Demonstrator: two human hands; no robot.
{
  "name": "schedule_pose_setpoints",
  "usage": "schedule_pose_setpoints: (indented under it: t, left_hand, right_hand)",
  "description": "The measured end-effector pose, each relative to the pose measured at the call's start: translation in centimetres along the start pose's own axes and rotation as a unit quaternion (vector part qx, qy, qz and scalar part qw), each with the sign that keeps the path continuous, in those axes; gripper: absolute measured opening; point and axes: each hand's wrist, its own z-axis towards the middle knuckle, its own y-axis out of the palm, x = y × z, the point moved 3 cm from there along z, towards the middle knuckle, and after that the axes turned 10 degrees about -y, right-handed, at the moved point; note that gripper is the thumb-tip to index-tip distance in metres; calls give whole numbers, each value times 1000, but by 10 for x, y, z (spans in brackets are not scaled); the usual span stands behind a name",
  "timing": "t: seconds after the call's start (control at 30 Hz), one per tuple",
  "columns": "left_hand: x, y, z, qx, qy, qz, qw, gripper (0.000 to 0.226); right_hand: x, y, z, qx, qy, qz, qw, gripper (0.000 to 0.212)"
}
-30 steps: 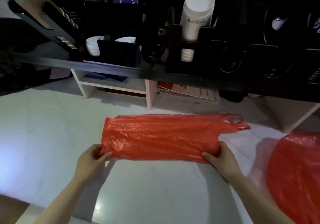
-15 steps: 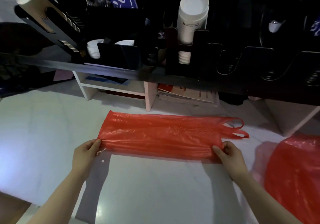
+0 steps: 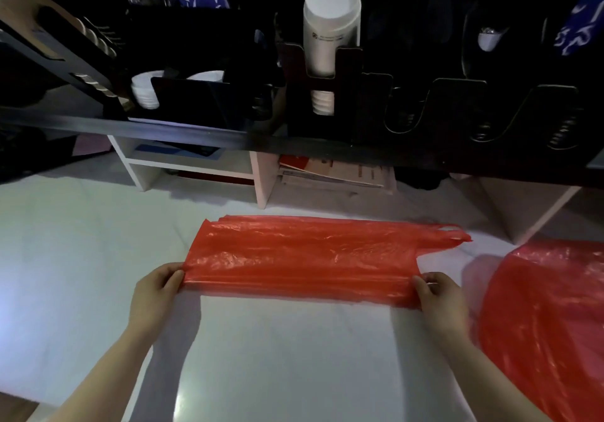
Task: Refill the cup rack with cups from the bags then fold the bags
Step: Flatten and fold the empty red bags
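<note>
Red bag: thin, glossy, crinkled plastic, flattened into a long strip lying crosswise on the white desk, in front of the cup rack.
Handles: two flat loops at the strip's right end.
Near edge: gathered in lengthwise pleats, stretched between both hands.
Left hand: fingers pinching the near left corner.
Right hand: fingers pinching the near right end, below the handles.
Second bag: red, translucent, loose, at the right, apart from the strip.
White cups: stacked in one rack slot.
</note>
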Motion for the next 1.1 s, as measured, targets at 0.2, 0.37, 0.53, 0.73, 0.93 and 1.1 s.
schedule_pose_setpoints:
  t: [0.2,0.37,0.53,0.73,0.93,1.1]
  left_hand:
    - [15,-4,-7,-75,4,-24,997,37]
    - [25,-1,-9,-14,54,148,987,24]
    - [33,-3,-2,25,63,114,991,18]
    - [57,-5,14,0,101,100,990,36]
    - [38,-1,14,-33,37,-28,998,44]
    - [4,9,10,-81,-14,-8,997,33]
  right_hand:
    - [-4,-7,2,10,7,56,998,11]
    - [-5,-8,7,36,32,136,990,21]
    - [-6,-12,16,46,48,215,974,17]
    - [-23,-23,29,57,54,299,951,15]
    - [-14,-28,15,44,26,297,953,17]
    - [4,-30,-8,-12,-5,152,988,17]
